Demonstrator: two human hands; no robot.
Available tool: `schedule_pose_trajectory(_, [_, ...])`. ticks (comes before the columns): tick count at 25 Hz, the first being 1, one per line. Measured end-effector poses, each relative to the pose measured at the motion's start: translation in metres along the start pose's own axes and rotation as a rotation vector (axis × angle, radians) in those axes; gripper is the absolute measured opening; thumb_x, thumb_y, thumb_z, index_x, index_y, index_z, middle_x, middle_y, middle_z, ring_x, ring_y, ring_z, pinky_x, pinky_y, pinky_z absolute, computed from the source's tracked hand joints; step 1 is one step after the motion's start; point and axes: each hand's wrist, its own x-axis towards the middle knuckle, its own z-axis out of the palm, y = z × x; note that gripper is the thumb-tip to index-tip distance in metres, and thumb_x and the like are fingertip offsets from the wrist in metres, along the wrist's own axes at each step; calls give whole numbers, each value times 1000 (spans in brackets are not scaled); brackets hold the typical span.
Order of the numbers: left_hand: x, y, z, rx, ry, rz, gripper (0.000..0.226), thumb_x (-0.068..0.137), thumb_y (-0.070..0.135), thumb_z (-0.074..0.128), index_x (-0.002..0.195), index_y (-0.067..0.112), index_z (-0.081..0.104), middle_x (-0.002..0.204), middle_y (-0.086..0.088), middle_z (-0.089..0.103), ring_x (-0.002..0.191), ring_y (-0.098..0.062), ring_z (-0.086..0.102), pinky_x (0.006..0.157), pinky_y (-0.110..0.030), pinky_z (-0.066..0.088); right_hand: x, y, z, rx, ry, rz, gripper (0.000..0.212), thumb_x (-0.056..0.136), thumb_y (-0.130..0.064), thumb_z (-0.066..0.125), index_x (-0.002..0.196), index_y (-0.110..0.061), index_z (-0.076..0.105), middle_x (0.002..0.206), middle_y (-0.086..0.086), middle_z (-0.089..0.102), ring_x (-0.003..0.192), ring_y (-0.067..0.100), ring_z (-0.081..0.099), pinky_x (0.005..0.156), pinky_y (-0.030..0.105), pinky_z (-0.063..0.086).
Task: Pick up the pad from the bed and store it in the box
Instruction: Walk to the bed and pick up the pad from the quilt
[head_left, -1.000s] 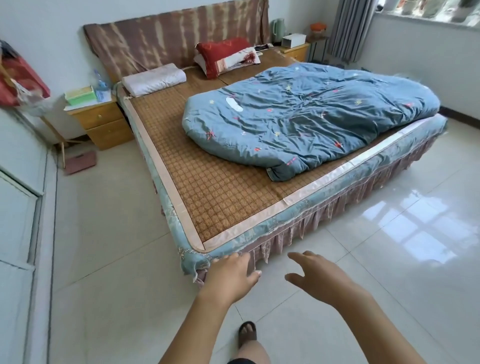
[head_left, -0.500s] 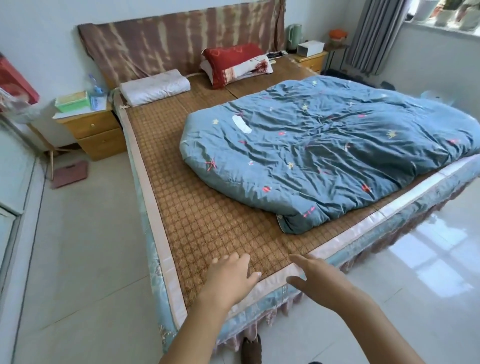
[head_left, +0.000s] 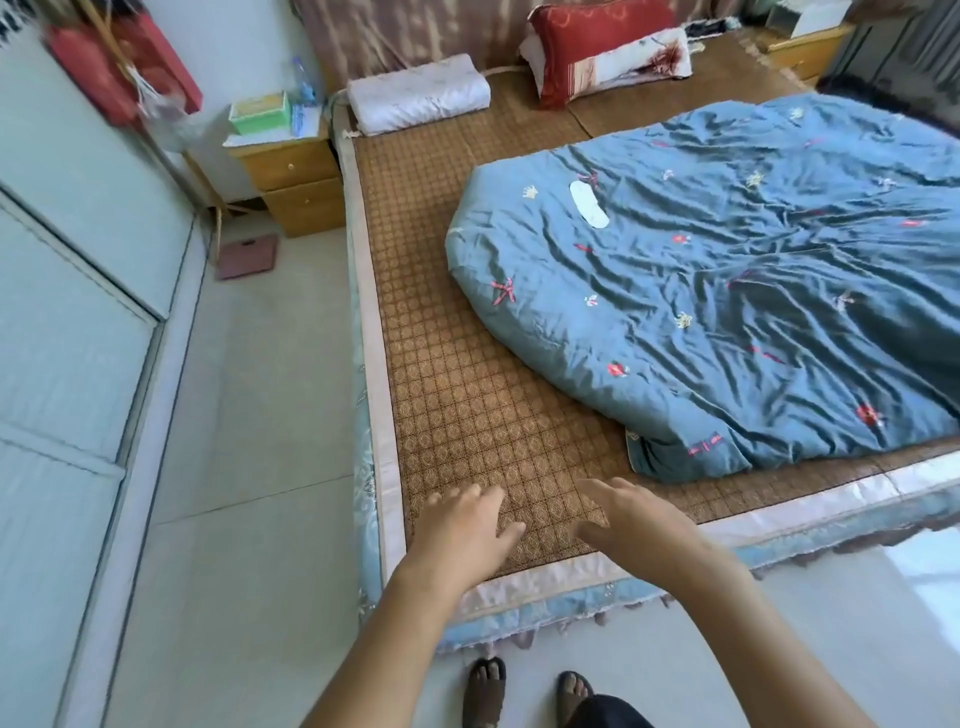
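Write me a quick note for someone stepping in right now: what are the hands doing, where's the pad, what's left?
Left hand: empty, fingers spread over the woven mat at the bed's near corner.
Right hand: empty, open, beside the left.
Pad: white, lying on the blue quilt, well beyond both hands, untouched.
Box: none clearly identifiable as the storage box.
Done: nothing yet.
Left: reach across, pick up the pad, find the box, store it.

A single head-worn view looks steeply down from the foot corner of the bed (head_left: 467, 405), close above it, facing the headboard (head_left: 415, 36).
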Motion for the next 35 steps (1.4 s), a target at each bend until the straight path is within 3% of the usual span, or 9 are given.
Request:
schedule_pose_trajectory(7, [-9, -87, -4, -56, 23, -17, 52, 92, 50, 42, 131, 17, 45, 127, -7, 58, 117, -24, 53, 103, -42, 40, 33, -80, 27, -8, -22, -63, 50, 90, -43, 51, 136, -28, 37, 132, 3, 52, 117, 22, 53, 96, 39, 47])
schedule_pose_trajectory(11, [-10, -184, -17, -14, 49, 13, 43, 92, 48, 42, 118, 15, 51, 121, -10, 60, 113, -28, 55, 96, -40, 40, 67, -168, 59, 1, -8, -43, 50, 89, -43, 53, 135, -29, 38, 132, 2, 52, 116, 21, 54, 98, 40, 49])
schedule_pose_trajectory(15, [-20, -292, -41, 22, 2, 62, 46, 91, 47, 43, 124, 15, 50, 124, -12, 58, 117, -29, 53, 99, -41, 38, 92, -268, 88, 36, -38, 25, 51, 90, -44, 53, 136, -26, 39, 130, 2, 54, 114, 19, 55, 97, 36, 49])
schedule_pose_trajectory(20, [-8, -395, -67, 61, 1, 84, 45, 91, 48, 42, 121, 16, 50, 120, -12, 58, 116, -30, 52, 98, -42, 37, 131, -365, 98, 23, -33, 46, 50, 91, -45, 49, 136, -25, 39, 131, 6, 53, 117, 24, 54, 99, 43, 47])
schedule_pose_trajectory(28, [97, -463, -125, 87, -7, 184, 47, 91, 48, 42, 126, 17, 48, 124, -10, 56, 118, -29, 50, 99, -42, 36, 234, -410, 70, 53, 8, 141, 48, 91, -44, 49, 133, -23, 40, 123, 5, 55, 109, 23, 57, 93, 40, 51])
schedule_pose_trajectory(35, [245, -485, -224, 163, -19, 249, 48, 91, 49, 40, 125, 15, 48, 125, -11, 56, 118, -29, 50, 101, -44, 37, 373, -416, -21, 104, 91, 192, 50, 91, -45, 50, 135, -25, 39, 130, 4, 54, 114, 23, 56, 97, 41, 50])
